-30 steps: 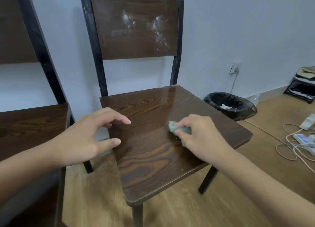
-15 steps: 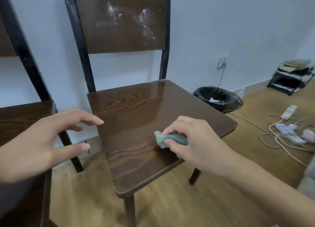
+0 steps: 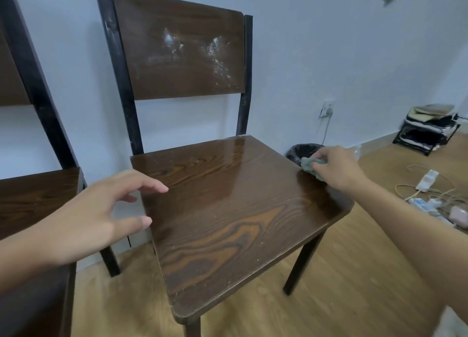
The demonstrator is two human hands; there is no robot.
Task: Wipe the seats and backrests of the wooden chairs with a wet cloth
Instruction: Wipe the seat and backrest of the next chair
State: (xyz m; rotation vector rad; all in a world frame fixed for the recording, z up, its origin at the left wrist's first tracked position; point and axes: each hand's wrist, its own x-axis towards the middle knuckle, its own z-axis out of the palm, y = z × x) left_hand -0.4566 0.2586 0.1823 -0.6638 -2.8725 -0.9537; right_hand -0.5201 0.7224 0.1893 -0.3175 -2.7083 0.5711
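A dark wooden chair with a black metal frame fills the middle of the view. Its seat [image 3: 228,210] is glossy and damp toward the back. Its backrest [image 3: 177,48] carries white dusty smears. My right hand [image 3: 336,167] presses a small green cloth [image 3: 307,164] onto the seat's right edge, fingers shut on it. Spread fingers of my left hand [image 3: 101,212] hover at the seat's left edge, holding nothing. A second wooden chair [image 3: 33,200] stands at the left, partly cut off.
A black-lined waste bin [image 3: 301,152] sits on the floor behind the seat's right corner. White power strips and cables [image 3: 428,192] lie on the wooden floor at right. A black paper tray [image 3: 428,131] stands by the wall, near a wall socket [image 3: 328,107].
My right hand has slid the green cloth from the seat's front middle out to its right edge. The view has tilted and moved back, showing more of the backrest.
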